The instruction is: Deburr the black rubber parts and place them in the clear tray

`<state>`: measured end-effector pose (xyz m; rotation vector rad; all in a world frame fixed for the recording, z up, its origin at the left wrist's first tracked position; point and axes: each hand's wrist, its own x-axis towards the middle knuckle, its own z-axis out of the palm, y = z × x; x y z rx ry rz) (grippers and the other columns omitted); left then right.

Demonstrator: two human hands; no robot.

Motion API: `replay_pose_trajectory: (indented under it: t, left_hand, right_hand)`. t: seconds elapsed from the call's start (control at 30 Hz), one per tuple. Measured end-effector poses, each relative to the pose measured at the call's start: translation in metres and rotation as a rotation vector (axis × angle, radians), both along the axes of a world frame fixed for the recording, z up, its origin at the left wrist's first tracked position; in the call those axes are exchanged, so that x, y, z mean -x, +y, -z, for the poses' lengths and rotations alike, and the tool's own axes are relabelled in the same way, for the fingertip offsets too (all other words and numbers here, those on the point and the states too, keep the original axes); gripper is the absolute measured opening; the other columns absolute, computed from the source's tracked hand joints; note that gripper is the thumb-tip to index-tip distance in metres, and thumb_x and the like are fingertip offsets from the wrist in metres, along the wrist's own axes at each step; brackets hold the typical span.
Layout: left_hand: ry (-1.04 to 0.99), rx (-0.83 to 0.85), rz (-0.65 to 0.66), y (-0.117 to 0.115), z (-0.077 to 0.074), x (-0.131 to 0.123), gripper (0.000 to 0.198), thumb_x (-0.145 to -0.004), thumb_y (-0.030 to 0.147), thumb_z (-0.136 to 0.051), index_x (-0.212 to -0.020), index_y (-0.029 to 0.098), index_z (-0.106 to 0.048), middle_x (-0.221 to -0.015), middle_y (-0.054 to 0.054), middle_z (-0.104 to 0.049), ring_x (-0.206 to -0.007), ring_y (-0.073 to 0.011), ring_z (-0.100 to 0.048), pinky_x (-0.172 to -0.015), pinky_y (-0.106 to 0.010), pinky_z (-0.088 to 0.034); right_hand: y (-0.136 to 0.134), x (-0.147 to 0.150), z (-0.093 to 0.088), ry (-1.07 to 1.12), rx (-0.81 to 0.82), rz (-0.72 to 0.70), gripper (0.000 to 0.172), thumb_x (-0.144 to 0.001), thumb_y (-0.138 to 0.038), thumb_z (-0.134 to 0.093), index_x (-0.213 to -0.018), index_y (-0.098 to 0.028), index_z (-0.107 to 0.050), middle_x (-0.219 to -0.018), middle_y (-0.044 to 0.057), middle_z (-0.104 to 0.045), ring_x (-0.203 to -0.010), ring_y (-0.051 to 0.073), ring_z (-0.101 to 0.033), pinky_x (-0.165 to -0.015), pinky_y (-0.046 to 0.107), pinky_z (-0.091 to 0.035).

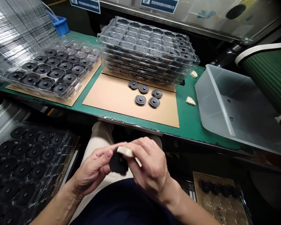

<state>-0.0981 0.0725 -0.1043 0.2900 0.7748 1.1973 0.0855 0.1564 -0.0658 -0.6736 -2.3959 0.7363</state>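
Observation:
Above my lap, my left hand (96, 167) grips a black round plastic part (117, 163) by its edge, thumb on the near side. A small cream-coloured block (125, 151), possibly a piece of sponge or eraser, is pinched in the fingers of my right hand (150, 164). It lies against the upper rim of the black part. Several similar black parts (140, 99) with a raised centre rest on a cardboard sheet (107, 97) on the green table. My fingers hide some of the held part's edge.
Stacked clear trays (140, 47) stand behind the cardboard. A filled clear tray (49, 70) lies left on the table; another tray (25, 159) sits lower left. A grey bin (215, 106) stands right, near two cream blocks (190, 101). The table's front edge (131, 122) is chipped.

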Motion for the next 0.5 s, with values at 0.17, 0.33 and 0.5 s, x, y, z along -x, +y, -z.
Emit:
replay_pose_trajectory:
  t: [0.17,0.33,0.5]
  left_hand:
    - [0.121,0.037,-0.191,0.002,-0.001,0.002,0.037,-0.097,0.032,-0.068,-0.132,0.02,-0.071,-0.116,-0.011,-0.073,-0.101,-0.02,-0.066,-0.09,-0.028,-0.057]
    - [-0.01,0.062,0.106,0.0,0.008,0.003,0.033,-0.101,0.037,-0.059,-0.108,0.013,-0.08,-0.086,-0.011,-0.07,-0.073,-0.0191,-0.064,-0.06,-0.031,-0.059]
    - [-0.038,0.049,-0.226,0.004,0.005,-0.004,0.032,-0.097,0.033,-0.068,-0.127,0.023,-0.073,-0.107,-0.007,-0.074,-0.099,-0.0187,-0.068,-0.092,-0.029,-0.057]
  right_hand:
    - [-0.009,0.005,0.011,-0.012,0.215,0.116,0.021,-0.104,-0.02,-0.047,-0.088,-0.019,-0.06,-0.078,0.003,-0.054,-0.071,0.018,-0.047,-0.069,0.035,-0.037]
    - [0.002,0.003,0.007,-0.048,-0.042,-0.103,0.023,-0.102,-0.018,-0.054,-0.121,-0.022,-0.064,-0.105,0.007,-0.066,-0.09,0.022,-0.055,-0.085,0.041,-0.04]
    - [0.002,0.011,0.01,0.005,0.145,0.087,0.013,-0.104,-0.022,-0.051,-0.101,-0.02,-0.064,-0.09,0.004,-0.063,-0.08,0.019,-0.054,-0.076,0.035,-0.042]
